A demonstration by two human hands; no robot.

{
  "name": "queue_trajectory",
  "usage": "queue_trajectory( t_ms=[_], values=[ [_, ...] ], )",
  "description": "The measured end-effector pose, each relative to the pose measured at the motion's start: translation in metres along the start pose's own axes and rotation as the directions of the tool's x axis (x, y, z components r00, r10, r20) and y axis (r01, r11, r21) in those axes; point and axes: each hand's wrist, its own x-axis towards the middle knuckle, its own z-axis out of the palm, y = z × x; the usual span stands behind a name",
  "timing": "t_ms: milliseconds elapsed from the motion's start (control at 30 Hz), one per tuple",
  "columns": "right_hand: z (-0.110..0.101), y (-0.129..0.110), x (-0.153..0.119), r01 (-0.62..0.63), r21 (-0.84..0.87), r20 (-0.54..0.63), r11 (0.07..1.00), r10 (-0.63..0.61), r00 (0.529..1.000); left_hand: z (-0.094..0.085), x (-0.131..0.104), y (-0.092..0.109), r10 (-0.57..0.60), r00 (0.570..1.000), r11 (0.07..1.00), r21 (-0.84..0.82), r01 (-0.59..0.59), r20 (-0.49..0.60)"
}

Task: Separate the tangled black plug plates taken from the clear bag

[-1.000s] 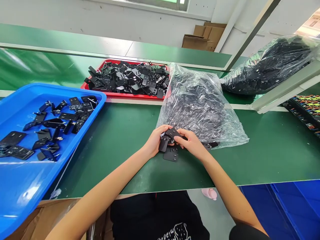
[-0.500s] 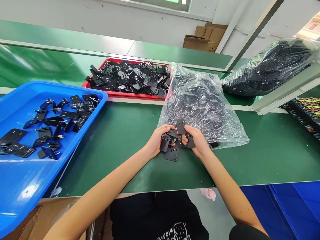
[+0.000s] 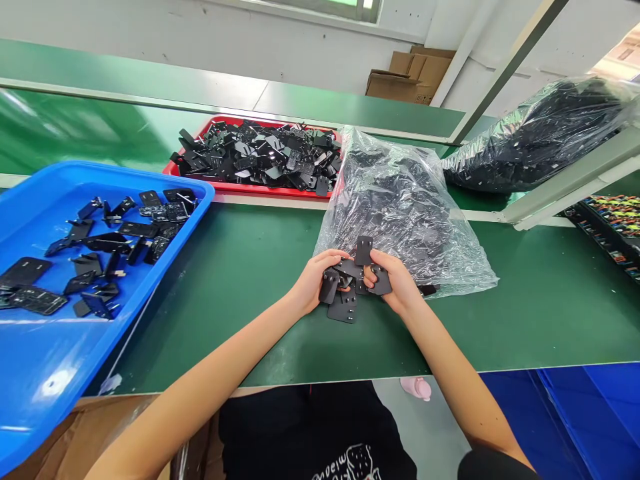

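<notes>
My left hand [image 3: 320, 277] is closed round several small flat black plates [image 3: 329, 287] with little holes or pins. Close beside it, my right hand [image 3: 395, 277] pinches one upright black plate [image 3: 364, 251] between thumb and finger, while another black plate [image 3: 381, 281] sits in its curled fingers. Below the hands, more of these plates [image 3: 343, 308] lie on the green table [image 3: 260, 267]. A clear plastic bag [image 3: 395, 200] full of black parts lies just behind both hands. What the inner fingers grip is partly hidden.
At left stands a blue tray [image 3: 165, 300] with scattered black parts. A red tray [image 3: 240, 187] heaped with black pieces is at the back. Another filled bag [image 3: 540, 140] leans by the metal post [image 3: 560, 180] at right, near a dark tray of colourful parts [image 3: 613, 220].
The plate pinched in my right hand has shifted slightly up and to the right. Both hands stay in almost the same place.
</notes>
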Motion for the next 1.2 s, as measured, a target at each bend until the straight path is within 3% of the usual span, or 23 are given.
queue_trajectory(
  t_ms=[1200],
  values=[
    [-0.0018, 0.0021, 0.0018, 0.020, -0.026, 0.024, 0.999, -0.019, 1.000, -0.0002, -0.0005, -0.0013, -0.006, 1.000, 1.000, -0.013, 0.006, 0.006]
  ],
)
